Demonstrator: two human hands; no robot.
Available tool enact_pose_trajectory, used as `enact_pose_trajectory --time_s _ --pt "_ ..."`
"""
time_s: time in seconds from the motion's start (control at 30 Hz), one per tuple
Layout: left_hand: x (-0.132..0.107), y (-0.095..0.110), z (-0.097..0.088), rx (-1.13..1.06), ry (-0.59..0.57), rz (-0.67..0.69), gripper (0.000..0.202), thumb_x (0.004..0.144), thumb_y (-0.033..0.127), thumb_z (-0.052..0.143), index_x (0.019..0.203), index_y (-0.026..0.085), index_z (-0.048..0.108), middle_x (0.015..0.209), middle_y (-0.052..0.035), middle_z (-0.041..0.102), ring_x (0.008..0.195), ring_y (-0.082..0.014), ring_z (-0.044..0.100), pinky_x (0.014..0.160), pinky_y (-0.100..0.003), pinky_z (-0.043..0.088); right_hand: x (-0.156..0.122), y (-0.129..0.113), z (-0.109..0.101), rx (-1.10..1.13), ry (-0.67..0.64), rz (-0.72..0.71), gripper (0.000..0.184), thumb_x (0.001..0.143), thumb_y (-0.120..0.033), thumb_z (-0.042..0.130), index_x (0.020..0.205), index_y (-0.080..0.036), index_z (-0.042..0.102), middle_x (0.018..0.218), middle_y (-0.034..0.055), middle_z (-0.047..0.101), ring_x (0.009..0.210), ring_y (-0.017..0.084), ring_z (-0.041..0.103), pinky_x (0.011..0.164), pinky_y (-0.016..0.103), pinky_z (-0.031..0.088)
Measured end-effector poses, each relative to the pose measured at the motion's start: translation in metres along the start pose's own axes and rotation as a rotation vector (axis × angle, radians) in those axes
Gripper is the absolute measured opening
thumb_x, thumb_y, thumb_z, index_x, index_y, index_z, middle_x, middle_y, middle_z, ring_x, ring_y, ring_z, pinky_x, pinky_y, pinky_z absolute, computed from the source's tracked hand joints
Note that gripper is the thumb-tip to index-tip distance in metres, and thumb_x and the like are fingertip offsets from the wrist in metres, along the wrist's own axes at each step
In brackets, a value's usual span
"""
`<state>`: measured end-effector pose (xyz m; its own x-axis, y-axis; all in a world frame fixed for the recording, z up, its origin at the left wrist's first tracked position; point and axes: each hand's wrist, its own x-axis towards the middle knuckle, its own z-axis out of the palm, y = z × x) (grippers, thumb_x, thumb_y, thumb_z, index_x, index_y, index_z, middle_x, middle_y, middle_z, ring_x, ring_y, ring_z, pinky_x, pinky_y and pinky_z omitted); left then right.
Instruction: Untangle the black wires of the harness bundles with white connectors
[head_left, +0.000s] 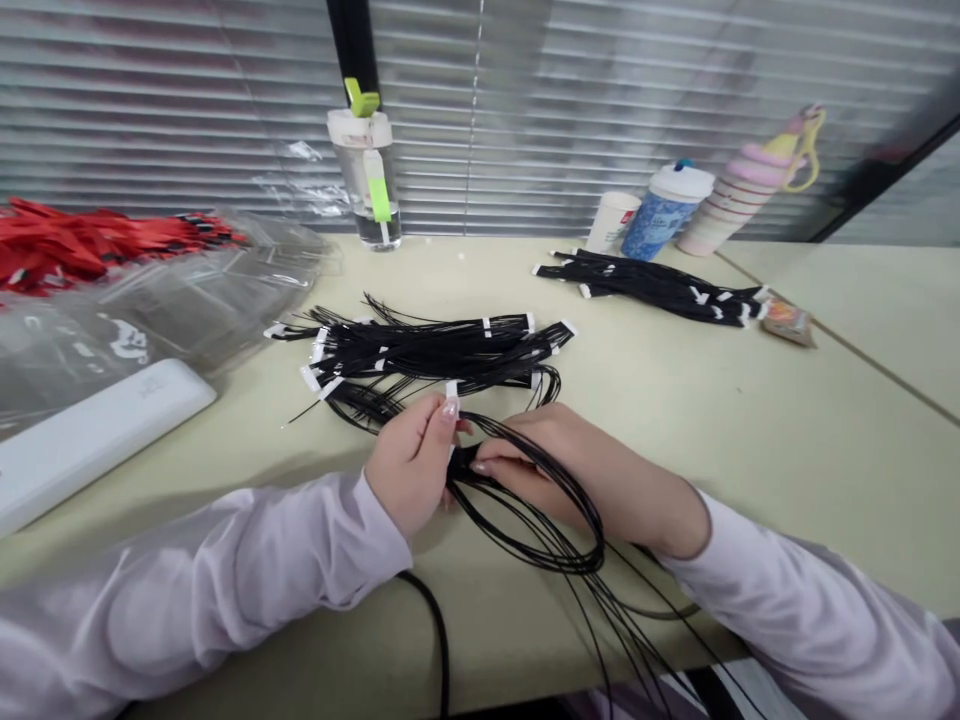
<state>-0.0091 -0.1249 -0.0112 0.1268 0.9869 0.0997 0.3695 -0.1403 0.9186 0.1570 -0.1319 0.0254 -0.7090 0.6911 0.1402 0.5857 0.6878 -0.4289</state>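
Note:
Near the middle of the table, my left hand (412, 462) is closed on a looped bundle of thin black cables (592, 530). A white connector (451, 390) sticks up by its thumb. My right hand (559, 465) pinches the same bundle close to a dark part (463, 462) between the two hands, too small to make out. The bundle loops in front of the right wrist, and loose strands trail down past the table's near edge. Just beyond my hands lies a pile of black cables (427, 350) with white connectors at their ends.
Another black cable bundle (652, 285) lies at the back right beside a small packet (789, 322). A clear water bottle (365, 180), a paper cup (611, 222), a blue cup (664, 215) and a pink bottle (739, 195) stand along the blinds. Left are red strips (90, 245), plastic bags (217, 300) and a white case (105, 430).

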Motion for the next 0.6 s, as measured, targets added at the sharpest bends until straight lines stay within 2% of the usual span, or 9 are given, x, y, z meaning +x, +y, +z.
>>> enact_pose_trajectory --time_s 0.13,0.23,0.3,0.37,0.43,0.47,0.53,0.6 --pt "0.001 -0.001 0.001 -0.061 -0.029 -0.020 0.034 0.087 0.043 0.034 0.071 0.018 0.052 0.054 0.0052 0.045 0.031 -0.0048 0.040 0.032 -0.019 0.034 -0.002 -0.004 -0.002 -0.198 0.033 0.037 0.023 0.087 -0.023 0.038 0.072 -0.017 0.054 0.069 0.0003 0.056 0.062 0.009 0.049 0.058 0.023 0.038" --pt "0.003 -0.004 0.002 -0.110 -0.021 -0.099 0.037 0.086 0.048 0.034 0.073 0.018 0.052 0.054 0.0051 0.045 0.028 -0.0056 0.040 0.028 -0.020 0.032 -0.008 -0.002 -0.017 -0.376 0.108 0.139 0.022 0.083 -0.023 0.044 0.066 -0.017 0.056 0.066 0.0019 0.055 0.058 0.011 0.048 0.054 0.025 0.035" --pt "0.005 -0.006 0.003 -0.111 0.003 -0.136 0.039 0.085 0.050 0.034 0.075 0.017 0.053 0.057 0.0039 0.048 0.029 -0.0064 0.041 0.028 -0.021 0.032 -0.015 0.003 -0.031 -0.477 0.290 0.252 0.018 0.079 -0.021 0.049 0.066 -0.017 0.061 0.055 -0.0002 0.054 0.049 0.009 0.044 0.051 0.026 0.033" --pt "0.005 -0.006 0.002 -0.072 0.018 -0.103 0.039 0.085 0.048 0.034 0.074 0.017 0.054 0.060 0.0022 0.052 0.035 -0.0070 0.044 0.033 -0.021 0.035 -0.020 0.010 -0.044 -0.463 0.626 0.355 0.013 0.075 -0.017 0.054 0.077 -0.018 0.066 0.057 -0.0010 0.059 0.049 0.008 0.048 0.053 0.025 0.038" --pt "0.005 -0.005 0.001 -0.022 0.018 -0.033 0.037 0.086 0.045 0.035 0.071 0.017 0.054 0.063 0.0008 0.055 0.042 -0.0080 0.047 0.040 -0.021 0.039 -0.024 0.015 -0.054 -0.186 0.941 0.375 0.023 0.073 -0.014 0.056 0.094 -0.018 0.066 0.077 0.0027 0.066 0.067 0.011 0.059 0.065 0.026 0.045" --pt "0.005 -0.004 0.001 -0.002 0.011 -0.004 0.037 0.086 0.043 0.035 0.070 0.017 0.054 0.064 0.0004 0.056 0.046 -0.0086 0.048 0.044 -0.021 0.041 -0.024 0.017 -0.057 0.035 1.046 0.350 0.026 0.074 -0.013 0.056 0.099 -0.017 0.065 0.088 0.0046 0.066 0.078 0.013 0.060 0.071 0.028 0.047" --pt "0.003 -0.003 0.000 0.025 -0.006 0.029 0.035 0.087 0.040 0.035 0.070 0.017 0.054 0.065 0.0002 0.057 0.050 -0.0093 0.049 0.048 -0.022 0.041 -0.023 0.018 -0.059 0.519 1.099 0.276 0.024 0.079 -0.014 0.053 0.100 -0.018 0.064 0.102 0.0056 0.062 0.085 0.013 0.060 0.077 0.031 0.048" --pt "0.002 -0.002 0.000 0.041 -0.022 0.039 0.034 0.087 0.039 0.035 0.070 0.017 0.054 0.063 0.0008 0.056 0.050 -0.0095 0.048 0.048 -0.022 0.040 -0.021 0.019 -0.058 0.839 1.058 0.227 0.022 0.082 -0.015 0.048 0.097 -0.020 0.063 0.100 0.0033 0.062 0.068 0.007 0.058 0.070 0.029 0.050"
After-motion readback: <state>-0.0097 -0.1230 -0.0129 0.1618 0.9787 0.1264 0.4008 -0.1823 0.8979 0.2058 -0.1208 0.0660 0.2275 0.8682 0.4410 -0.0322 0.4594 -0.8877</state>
